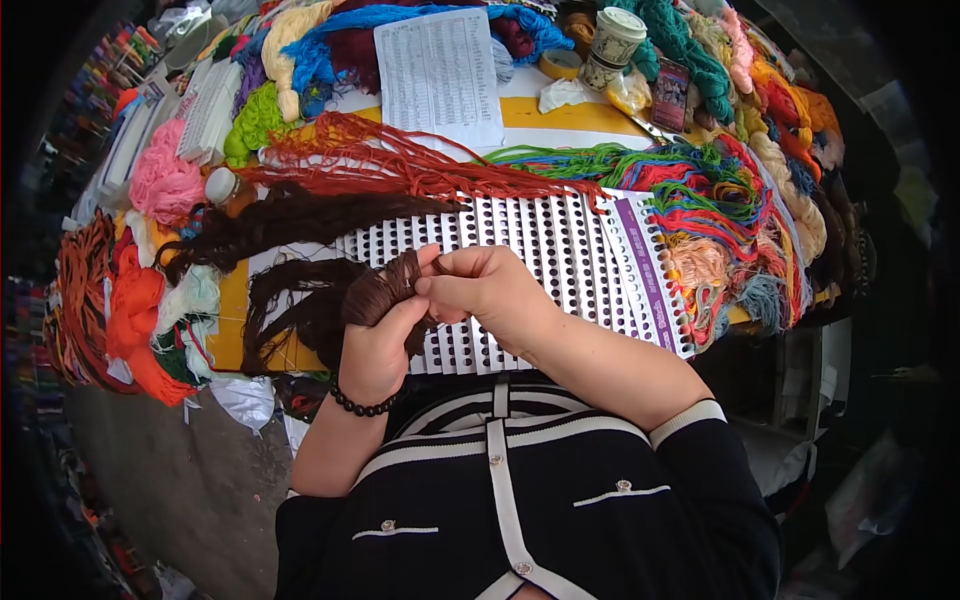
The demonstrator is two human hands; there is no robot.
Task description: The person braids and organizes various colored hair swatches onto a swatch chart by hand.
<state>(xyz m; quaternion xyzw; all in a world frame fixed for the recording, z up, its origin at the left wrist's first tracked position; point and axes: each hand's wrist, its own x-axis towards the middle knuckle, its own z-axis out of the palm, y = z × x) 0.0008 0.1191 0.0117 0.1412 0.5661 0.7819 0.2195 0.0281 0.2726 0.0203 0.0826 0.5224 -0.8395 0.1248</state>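
My left hand (385, 345) is closed round a thick bundle of dark brown thread (380, 293), whose loose ends trail off to the left. Against that bundle, my right hand (490, 295) pinches at the strands with thumb and fingertips, close to the left fingertips. Under both hands lie overlapping white cards with rows of punched holes (520, 225). Another dark brown hank (300, 225) stretches across the upper left of the cards. Long rust-red threads (400, 160) run along the cards' far edge.
Multicoloured thread (690, 190) is heaped at the right. A printed sheet (440, 75), a lidded paper cup (612, 45), a phone (670, 95) and tape (560, 65) sit at the back. Pink yarn (168, 175), a jar (228, 190) and orange yarn (135, 310) are at the left.
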